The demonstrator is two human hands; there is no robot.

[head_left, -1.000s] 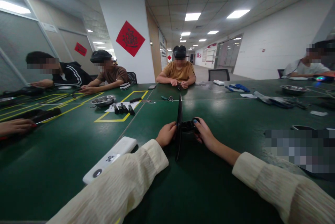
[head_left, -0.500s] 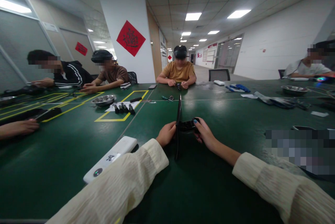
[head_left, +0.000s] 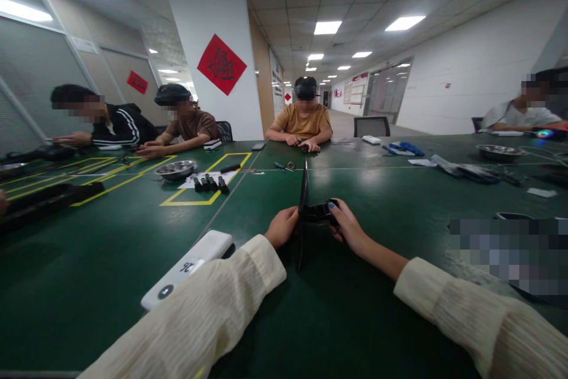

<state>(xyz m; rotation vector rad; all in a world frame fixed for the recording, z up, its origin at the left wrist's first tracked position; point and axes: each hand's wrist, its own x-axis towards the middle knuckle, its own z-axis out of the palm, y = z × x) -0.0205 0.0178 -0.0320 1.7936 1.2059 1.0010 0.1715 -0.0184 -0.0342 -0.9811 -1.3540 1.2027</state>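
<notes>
In the head view a thin black panel (head_left: 302, 237) stands upright, seen almost edge-on, above the green table. From its right face a short, glossy black part (head_left: 317, 211) sticks out sideways; its exact kind I cannot make out. My left hand (head_left: 283, 227) is closed on the panel's left side, its fingertips partly hidden behind the edge. My right hand (head_left: 348, 226) pinches the outer end of the black part, thumb on top. Beside my left sleeve lies a white power bank (head_left: 189, 269) marked 26.
Several black cylindrical pieces (head_left: 211, 184) stand on white paper, near a metal bowl (head_left: 176, 169). Pliers (head_left: 284, 166) lie ahead. Gloves (head_left: 465, 171) and another metal bowl (head_left: 500, 153) are at right. A long black piece (head_left: 53, 198) is at left. People sit around the table (head_left: 381, 326).
My hands and the black panel stay where they were. At the left edge another person's hand has drawn back almost out of view. The person opposite has lowered their hands to the table.
</notes>
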